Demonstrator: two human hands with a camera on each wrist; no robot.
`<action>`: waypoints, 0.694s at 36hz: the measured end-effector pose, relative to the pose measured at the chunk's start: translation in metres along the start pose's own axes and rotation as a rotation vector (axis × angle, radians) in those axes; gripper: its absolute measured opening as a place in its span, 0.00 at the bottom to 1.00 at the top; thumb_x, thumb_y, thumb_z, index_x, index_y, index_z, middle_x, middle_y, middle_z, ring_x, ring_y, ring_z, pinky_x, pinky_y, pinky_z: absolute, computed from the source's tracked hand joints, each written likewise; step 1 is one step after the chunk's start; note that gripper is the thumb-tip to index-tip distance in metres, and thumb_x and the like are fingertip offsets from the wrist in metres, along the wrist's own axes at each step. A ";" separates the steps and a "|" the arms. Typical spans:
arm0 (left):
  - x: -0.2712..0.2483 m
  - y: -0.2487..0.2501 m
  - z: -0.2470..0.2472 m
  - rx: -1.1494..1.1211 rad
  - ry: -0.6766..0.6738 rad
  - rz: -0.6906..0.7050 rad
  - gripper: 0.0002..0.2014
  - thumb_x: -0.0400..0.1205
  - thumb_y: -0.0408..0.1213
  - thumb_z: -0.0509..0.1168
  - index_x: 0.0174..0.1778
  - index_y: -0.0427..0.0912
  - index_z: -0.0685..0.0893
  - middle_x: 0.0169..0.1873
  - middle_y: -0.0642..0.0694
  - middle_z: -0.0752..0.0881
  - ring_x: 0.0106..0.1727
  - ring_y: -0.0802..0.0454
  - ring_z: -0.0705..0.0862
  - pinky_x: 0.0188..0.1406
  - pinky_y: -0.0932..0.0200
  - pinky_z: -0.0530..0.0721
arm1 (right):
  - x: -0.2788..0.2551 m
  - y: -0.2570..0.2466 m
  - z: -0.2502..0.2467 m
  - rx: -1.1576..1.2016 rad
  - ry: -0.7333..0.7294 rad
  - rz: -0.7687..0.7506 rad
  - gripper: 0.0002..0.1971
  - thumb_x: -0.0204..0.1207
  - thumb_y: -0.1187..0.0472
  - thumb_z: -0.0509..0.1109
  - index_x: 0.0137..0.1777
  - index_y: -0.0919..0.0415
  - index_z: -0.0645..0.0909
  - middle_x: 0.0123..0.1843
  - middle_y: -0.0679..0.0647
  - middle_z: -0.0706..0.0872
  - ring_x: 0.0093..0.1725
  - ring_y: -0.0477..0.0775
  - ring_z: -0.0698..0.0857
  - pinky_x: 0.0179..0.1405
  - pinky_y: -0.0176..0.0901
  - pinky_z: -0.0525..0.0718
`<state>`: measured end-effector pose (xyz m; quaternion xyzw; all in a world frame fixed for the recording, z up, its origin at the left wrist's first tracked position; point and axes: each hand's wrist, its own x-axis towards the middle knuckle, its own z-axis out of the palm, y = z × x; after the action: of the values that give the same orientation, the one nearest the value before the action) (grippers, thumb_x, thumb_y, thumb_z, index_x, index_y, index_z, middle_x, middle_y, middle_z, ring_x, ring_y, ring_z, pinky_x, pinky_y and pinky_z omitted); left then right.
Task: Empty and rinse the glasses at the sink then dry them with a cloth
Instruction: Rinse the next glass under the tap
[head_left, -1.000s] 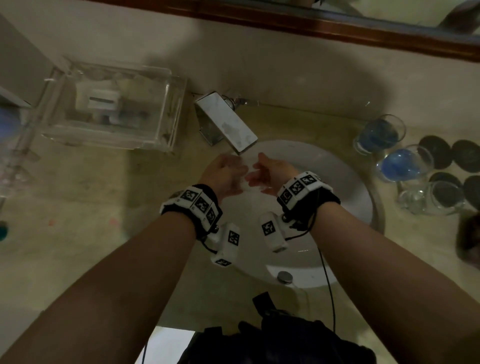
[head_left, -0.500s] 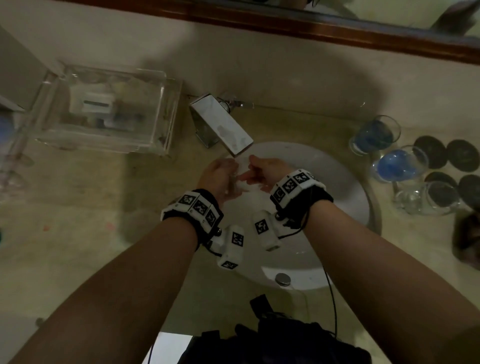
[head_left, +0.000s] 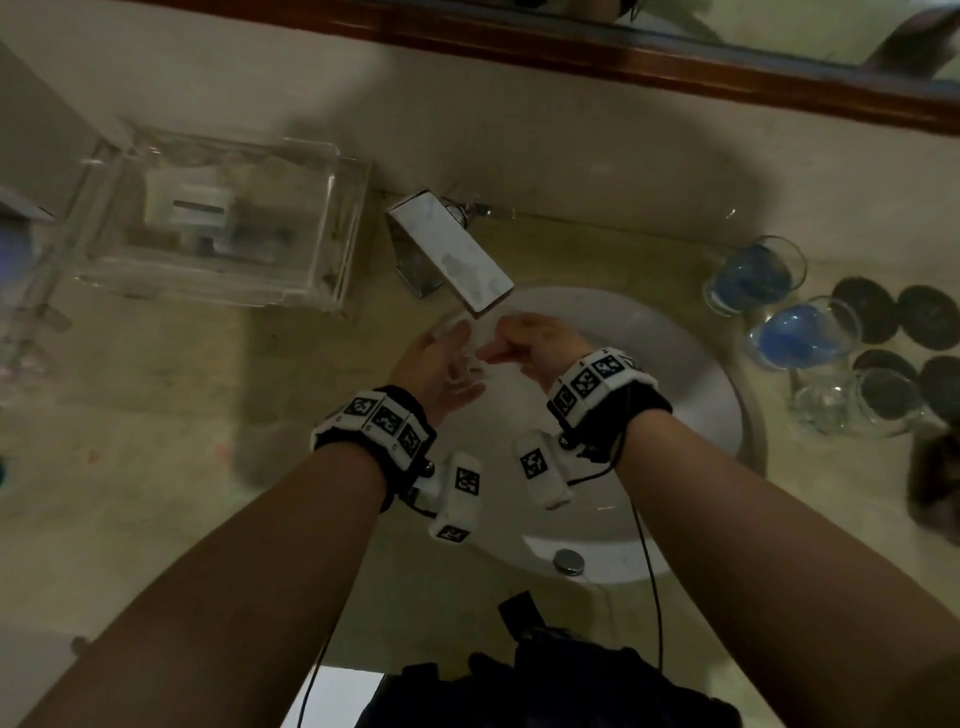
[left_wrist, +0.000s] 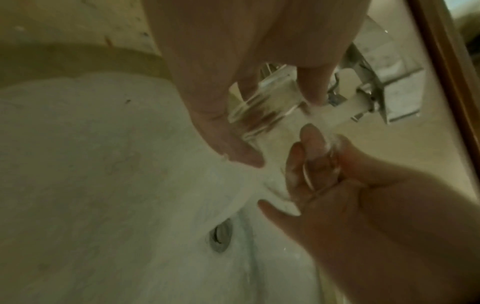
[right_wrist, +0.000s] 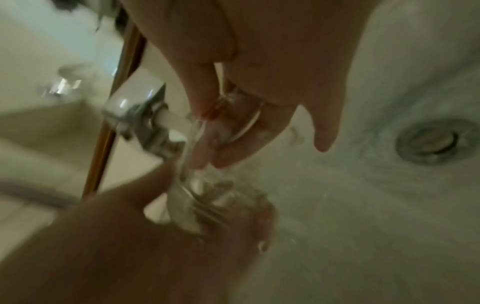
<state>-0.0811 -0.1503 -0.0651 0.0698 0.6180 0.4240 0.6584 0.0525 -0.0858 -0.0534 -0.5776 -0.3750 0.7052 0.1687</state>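
A: Setting noted: beige stone counter (head_left: 156, 415) under a wood-framed mirror (head_left: 675, 67), with a round white sink (head_left: 691, 374) set into it. A flat chrome faucet (head_left: 452, 254) reaches over the basin from the back left.

B: Where do I log the glass I am working on?

A: The clear glass (left_wrist: 270, 123) is over the basin, under the faucet's outlet, held between both hands and tilted. Water runs over it in the wrist views. The drain (left_wrist: 221, 236) sits below in the bowl.

B: Left hand?

A: My left hand (head_left: 441, 364) curls its fingers (left_wrist: 311, 86) and thumb round the thick base end of the glass. It grips it.

B: Right hand?

A: My right hand (head_left: 535, 340) is at the rim end. Its fingers (left_wrist: 298, 164) hook over the rim, some of them inside the mouth, thumb on the outside wall. It pinches the rim. The right wrist view is blurred, so finer finger placement I cannot tell.

B: Other glasses?

A: On the counter right of the sink: two glasses with blue liquid (head_left: 756, 275) (head_left: 802, 332), just beside each other, and one clear empty glass (head_left: 852, 400) nearer me. Dark round coasters (head_left: 862, 312) lie beside them.

B: Left of the faucet?

A: A clear acrylic box (head_left: 218, 218) stands against the wall, with a white item inside; I cannot read what it is.
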 end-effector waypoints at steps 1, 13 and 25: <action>0.000 0.001 -0.001 -0.013 -0.010 0.000 0.10 0.87 0.41 0.63 0.58 0.39 0.80 0.42 0.41 0.80 0.34 0.51 0.80 0.35 0.57 0.86 | 0.000 0.002 0.000 -0.020 -0.003 -0.003 0.12 0.84 0.65 0.61 0.37 0.61 0.75 0.29 0.53 0.87 0.28 0.44 0.86 0.25 0.27 0.76; 0.000 0.002 0.001 -0.025 0.054 0.025 0.08 0.85 0.41 0.66 0.58 0.47 0.78 0.45 0.45 0.83 0.42 0.49 0.85 0.42 0.49 0.88 | 0.000 0.004 -0.002 0.042 -0.076 0.045 0.08 0.83 0.59 0.64 0.43 0.62 0.78 0.33 0.50 0.90 0.31 0.43 0.86 0.43 0.40 0.75; -0.004 0.006 0.003 0.060 0.019 0.033 0.26 0.79 0.47 0.72 0.70 0.41 0.77 0.54 0.42 0.85 0.44 0.49 0.86 0.37 0.53 0.88 | -0.002 0.004 0.001 0.022 -0.062 0.025 0.08 0.83 0.59 0.65 0.42 0.59 0.78 0.32 0.50 0.90 0.31 0.44 0.87 0.38 0.41 0.72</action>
<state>-0.0809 -0.1481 -0.0574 0.0957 0.6353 0.4168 0.6431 0.0531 -0.0901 -0.0544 -0.5581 -0.3649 0.7290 0.1547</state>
